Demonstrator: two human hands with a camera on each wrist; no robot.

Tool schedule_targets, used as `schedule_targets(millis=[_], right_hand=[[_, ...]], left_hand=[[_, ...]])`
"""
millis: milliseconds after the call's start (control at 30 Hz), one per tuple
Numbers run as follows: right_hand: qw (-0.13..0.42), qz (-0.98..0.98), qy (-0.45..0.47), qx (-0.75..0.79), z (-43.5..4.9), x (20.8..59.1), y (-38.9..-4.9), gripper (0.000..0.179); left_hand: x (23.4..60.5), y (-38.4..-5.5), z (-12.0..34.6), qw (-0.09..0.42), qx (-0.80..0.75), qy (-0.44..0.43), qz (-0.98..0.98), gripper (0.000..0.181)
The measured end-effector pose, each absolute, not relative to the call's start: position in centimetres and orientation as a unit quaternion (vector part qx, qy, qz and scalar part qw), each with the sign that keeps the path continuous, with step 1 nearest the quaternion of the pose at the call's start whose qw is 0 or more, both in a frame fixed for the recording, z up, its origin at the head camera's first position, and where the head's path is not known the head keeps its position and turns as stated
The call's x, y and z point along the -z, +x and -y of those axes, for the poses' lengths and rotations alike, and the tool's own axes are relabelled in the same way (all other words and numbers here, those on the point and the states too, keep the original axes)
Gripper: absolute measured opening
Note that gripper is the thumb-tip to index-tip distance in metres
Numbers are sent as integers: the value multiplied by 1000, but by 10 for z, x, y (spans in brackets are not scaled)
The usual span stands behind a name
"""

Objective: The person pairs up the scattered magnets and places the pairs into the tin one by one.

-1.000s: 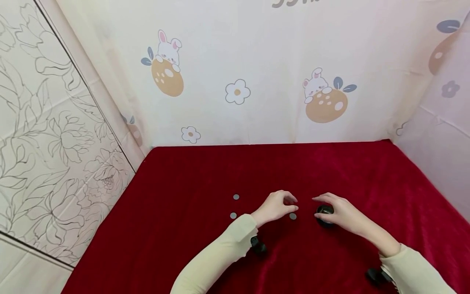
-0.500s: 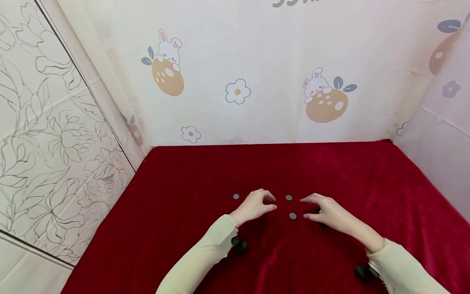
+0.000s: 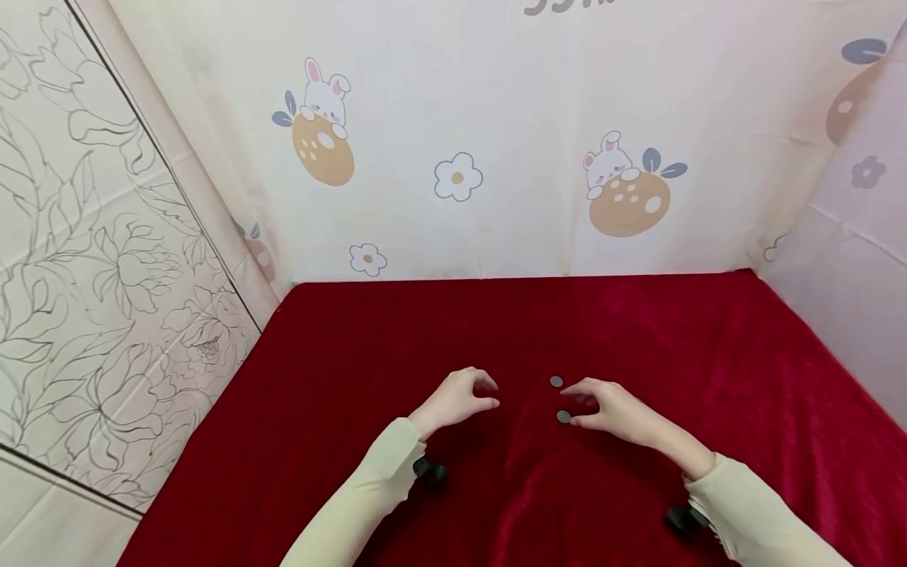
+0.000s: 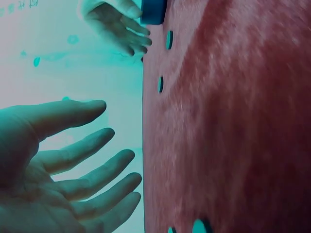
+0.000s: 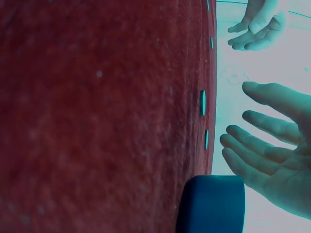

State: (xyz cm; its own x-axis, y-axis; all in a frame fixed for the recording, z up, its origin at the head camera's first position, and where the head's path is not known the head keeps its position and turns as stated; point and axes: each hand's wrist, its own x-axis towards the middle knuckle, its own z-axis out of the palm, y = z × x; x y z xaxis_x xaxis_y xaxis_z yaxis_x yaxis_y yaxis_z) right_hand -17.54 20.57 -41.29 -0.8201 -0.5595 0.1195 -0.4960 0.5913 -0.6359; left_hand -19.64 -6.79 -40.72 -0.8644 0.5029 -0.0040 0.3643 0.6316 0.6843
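Observation:
My left hand (image 3: 457, 400), fingers loosely bent and holding nothing, hovers over the red cloth left of centre. In the head view it hides the two small discs on that side; parts of a disc (image 4: 199, 226) show at the bottom of the left wrist view. To the right, my right hand (image 3: 616, 411) is also relaxed and holds nothing. Its fingertips appear beside two flat grey discs, a far one (image 3: 556, 381) and a nearer one (image 3: 563, 416). A dark round-edged object (image 5: 214, 204) stands on the cloth near the right hand, which conceals it in the head view.
Red velvety cloth (image 3: 383, 339) covers the table. Behind it hangs a pale curtain (image 3: 524, 213) printed with rabbits and flowers, and a floral panel (image 3: 106, 260) stands at the left. Each wrist carries a small black camera, such as the left one (image 3: 431, 472).
Both hands have moved left over the cloth. The left hand has uncovered the right pair of discs and now covers the left pair. The right hand has come to hide the dark object.

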Motion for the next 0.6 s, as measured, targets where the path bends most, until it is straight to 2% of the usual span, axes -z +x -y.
schedule_targets(millis=[600], right_hand=[[81,-881,-311,347,-199,418,-182,29]], left_hand=[[412,-193,105,114,-298,267,-909,26]])
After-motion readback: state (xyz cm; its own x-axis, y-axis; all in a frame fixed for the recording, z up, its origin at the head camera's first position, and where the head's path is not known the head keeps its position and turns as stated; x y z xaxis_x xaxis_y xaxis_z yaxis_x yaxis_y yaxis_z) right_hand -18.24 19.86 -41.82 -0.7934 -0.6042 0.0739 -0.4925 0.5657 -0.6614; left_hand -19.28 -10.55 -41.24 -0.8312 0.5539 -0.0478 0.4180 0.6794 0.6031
